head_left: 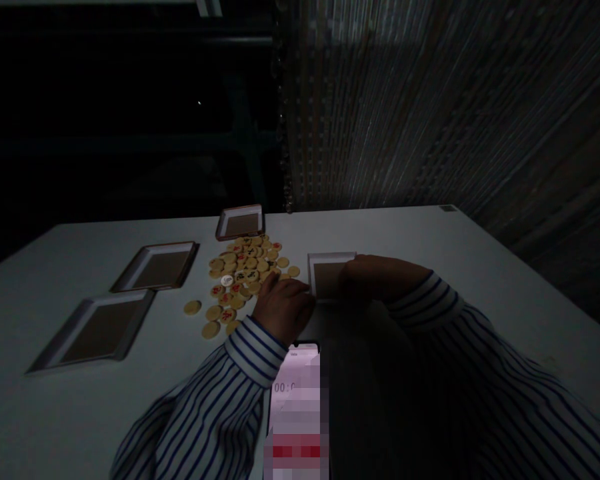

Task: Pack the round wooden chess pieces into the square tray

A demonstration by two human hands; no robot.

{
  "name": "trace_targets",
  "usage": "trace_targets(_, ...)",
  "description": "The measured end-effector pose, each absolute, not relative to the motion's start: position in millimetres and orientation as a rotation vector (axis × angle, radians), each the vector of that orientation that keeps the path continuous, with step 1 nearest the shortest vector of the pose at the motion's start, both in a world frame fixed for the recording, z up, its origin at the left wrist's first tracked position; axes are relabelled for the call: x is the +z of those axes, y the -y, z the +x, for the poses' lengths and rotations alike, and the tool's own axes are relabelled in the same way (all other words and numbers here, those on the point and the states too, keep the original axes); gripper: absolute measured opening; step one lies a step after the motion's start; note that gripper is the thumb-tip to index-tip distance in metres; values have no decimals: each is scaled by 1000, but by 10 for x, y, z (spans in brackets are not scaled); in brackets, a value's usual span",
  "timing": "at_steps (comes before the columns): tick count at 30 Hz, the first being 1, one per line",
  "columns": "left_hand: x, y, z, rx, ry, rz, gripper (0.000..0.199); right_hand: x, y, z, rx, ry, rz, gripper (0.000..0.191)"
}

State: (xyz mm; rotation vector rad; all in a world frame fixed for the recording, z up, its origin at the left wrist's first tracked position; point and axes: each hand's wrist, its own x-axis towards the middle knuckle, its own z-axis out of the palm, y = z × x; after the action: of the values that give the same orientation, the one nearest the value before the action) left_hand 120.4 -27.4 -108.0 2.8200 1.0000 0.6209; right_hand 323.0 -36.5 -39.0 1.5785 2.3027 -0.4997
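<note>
A heap of round wooden pieces (pixel 250 263), some with red or black characters, lies on the white table (pixel 180 373). My left hand (pixel 284 307) is at the heap's right front edge, its fingers bent; whatever they touch is hidden beneath them. My right hand (pixel 375 277) reaches over the right side of a shallow open box (pixel 325 257) to the right of the heap. Its fingertips are dark and hidden, so I cannot tell what they hold. One loose piece (pixel 193 307) lies left of the heap.
Three more shallow boxes stand around the heap: one behind it (pixel 240 223), one at the left (pixel 163 267) and one at the front left (pixel 100 330). A lit phone (pixel 300 380) lies near my left wrist. A strand curtain (pixel 380 133) hangs behind the table.
</note>
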Motion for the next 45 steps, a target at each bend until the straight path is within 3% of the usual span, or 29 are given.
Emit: trace_targets(45, -1044, 288, 1197, 599, -1007, 2816, 17, -341, 344, 3257, -676, -2294, 1555, 24)
